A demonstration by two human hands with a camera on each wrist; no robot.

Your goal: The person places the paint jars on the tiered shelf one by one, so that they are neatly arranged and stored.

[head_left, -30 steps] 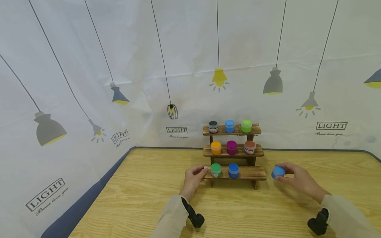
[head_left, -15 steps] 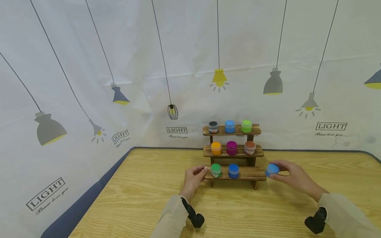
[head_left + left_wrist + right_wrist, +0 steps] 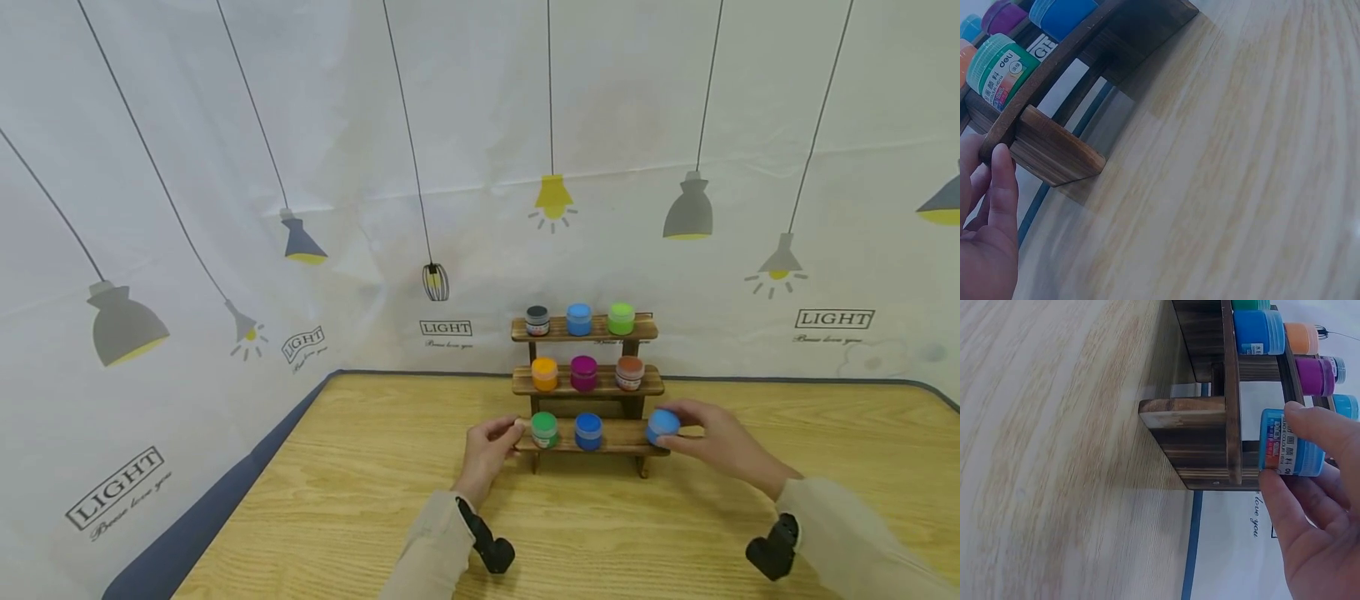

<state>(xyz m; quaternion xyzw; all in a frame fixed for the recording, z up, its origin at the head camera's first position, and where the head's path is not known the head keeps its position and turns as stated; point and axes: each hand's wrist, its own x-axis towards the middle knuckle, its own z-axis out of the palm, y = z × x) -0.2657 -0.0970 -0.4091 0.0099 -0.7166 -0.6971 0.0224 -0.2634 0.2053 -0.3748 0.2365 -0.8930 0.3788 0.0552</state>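
My right hand [image 3: 708, 437] pinches a light blue paint jar [image 3: 1291, 442] between thumb and fingers. In the right wrist view the jar is close over the right end of the bottom shelf, its label facing the camera. My left hand [image 3: 487, 458] pinches the left end of the bottom shelf of a three-tier wooden rack [image 3: 626, 433]. A green paint jar [image 3: 1000, 72] and a dark blue paint jar [image 3: 588, 431] stand on that same shelf, left of the held one.
On the middle shelf stand orange [image 3: 544, 374], purple [image 3: 583, 372] and brown [image 3: 630, 372] jars. Black [image 3: 537, 320], light blue [image 3: 579, 319] and lime green [image 3: 621, 318] jars line the top shelf. The rack stands on a wooden table [image 3: 360, 483] before a lamp-printed wall covering [image 3: 480, 208].
My right hand has carried the light blue paint jar leftward, from beside the rack to over the right end of its bottom shelf. The left hand has kept its hold on the shelf end.
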